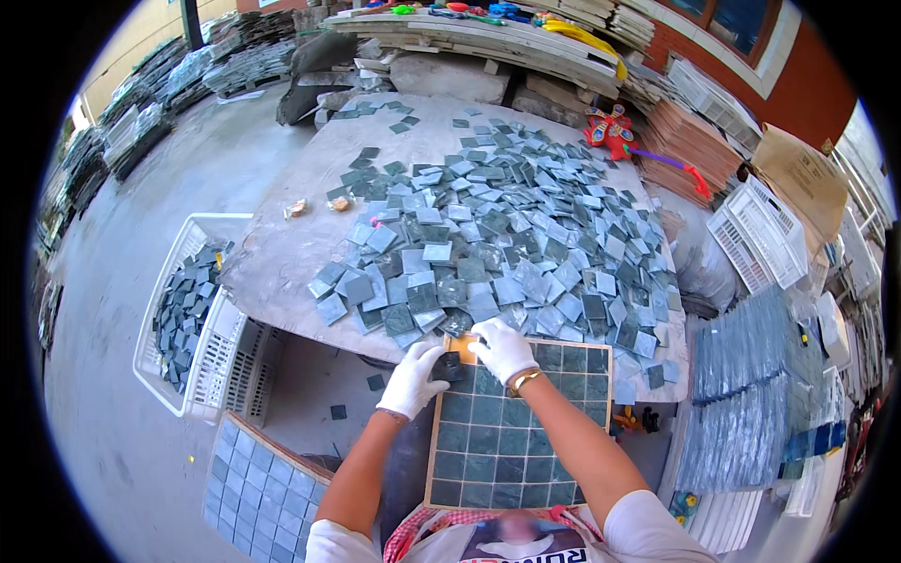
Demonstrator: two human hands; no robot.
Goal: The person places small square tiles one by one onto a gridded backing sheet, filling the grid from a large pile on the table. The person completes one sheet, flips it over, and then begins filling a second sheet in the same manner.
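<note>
- Tile tray point(433, 452): at the tabletop's near edge, right in front of the person; rows of dark green square tiles, bare orange patch point(463, 351) at its top left corner
- Left hand point(414, 380), white glove: thumb and fingers clamped on dark tiles point(450, 367) beside that patch, count unclear
- Right hand point(503, 347), white glove: fingers bent, tips at the patch; can't tell if they pinch anything
- Tabletop point(282, 249): grey, big heap of loose tiles point(526, 235) beyond the tray, red toy point(610, 131) at far right
- Left: white crate point(221, 366) of dark tiles on the floor point(103, 281), another tiled panel point(253, 483) nearer the person
- Right: wrapped stacks point(741, 385), white basket point(758, 235)
- Back: stone piles point(244, 66), red wall point(812, 75)
</note>
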